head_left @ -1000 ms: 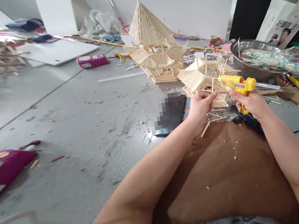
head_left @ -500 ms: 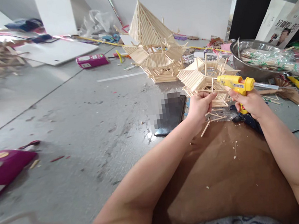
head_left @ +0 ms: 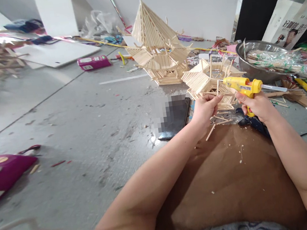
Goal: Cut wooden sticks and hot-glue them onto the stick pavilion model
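My left hand [head_left: 206, 110] pinches a short wooden stick [head_left: 217, 87] that stands nearly upright in front of a low, open frame of sticks [head_left: 198, 82]. Around its handle, my right hand [head_left: 256, 106] is closed on a yellow glue gun [head_left: 241, 85], whose nozzle points left near the top of the stick. A clear glue stick juts from the gun's back. Below my left hand lie a few loose sticks [head_left: 211, 132]. Behind the low frame stands a taller stick pagoda [head_left: 159, 54] with a pointed roof.
A dark phone [head_left: 175, 117] lies left of my left hand. At the right sits a metal bowl [head_left: 249, 66] of wrapped sticks, near a white bag [head_left: 289, 18]. Purple devices [head_left: 94, 62] rest on the grey floor. Brown material [head_left: 224, 181] covers my lap.
The glue gun's nozzle has shifted very slightly right, away from the top of the stick. My left hand stays in nearly the same place.
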The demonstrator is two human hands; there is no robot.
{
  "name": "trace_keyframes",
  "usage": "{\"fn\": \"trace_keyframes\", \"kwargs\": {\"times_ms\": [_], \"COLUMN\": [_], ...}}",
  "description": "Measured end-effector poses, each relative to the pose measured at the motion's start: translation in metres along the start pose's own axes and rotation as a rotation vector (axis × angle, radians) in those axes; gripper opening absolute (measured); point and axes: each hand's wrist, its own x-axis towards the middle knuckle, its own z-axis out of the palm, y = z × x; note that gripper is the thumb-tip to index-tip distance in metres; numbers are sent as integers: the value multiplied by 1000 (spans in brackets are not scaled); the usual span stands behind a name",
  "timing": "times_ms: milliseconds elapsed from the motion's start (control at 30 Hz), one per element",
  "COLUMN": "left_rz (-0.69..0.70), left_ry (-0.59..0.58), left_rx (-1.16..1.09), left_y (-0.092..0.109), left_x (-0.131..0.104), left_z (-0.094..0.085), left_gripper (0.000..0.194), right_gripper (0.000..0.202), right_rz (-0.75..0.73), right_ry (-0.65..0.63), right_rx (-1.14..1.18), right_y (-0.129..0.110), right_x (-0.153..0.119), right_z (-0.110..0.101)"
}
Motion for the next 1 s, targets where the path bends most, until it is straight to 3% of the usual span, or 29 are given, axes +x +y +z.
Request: {"fn": "trace_keyframes", "kwargs": {"times_ms": [367,567,667,767,833,900,1000], "left_rz": [-30,-117,-72,80,85,31,6], "left_ry": [-45,-25,-59,-243,-372,-494,-651], "left_rx": [0,51,360,1008,1383,1606,1766], "left_y": [2,7,17,31,37,38,31], "left_x": [-3,-10,-11,-14,-19,-25,-34], "left_z": [-2,-8,-18,-27,-30,-28,-21], "left_gripper": [27,12,13,13,16,23,26], "right_gripper": [35,34,36,36,33,31,31], "right_rz": [40,18,-1,-17,-28,-39,-59], "right_ry": [34,31,53,63,65,58,52], "right_rx": [55,138,185,214,221,228,235], "right_y": [-2,-16,-24,-29,-31,-32,-34], "right_x": [-1,-6,-9,-12,-14,-16,-18], "right_z": [-2,-6,-12,-20,-25,-29,-33]}}
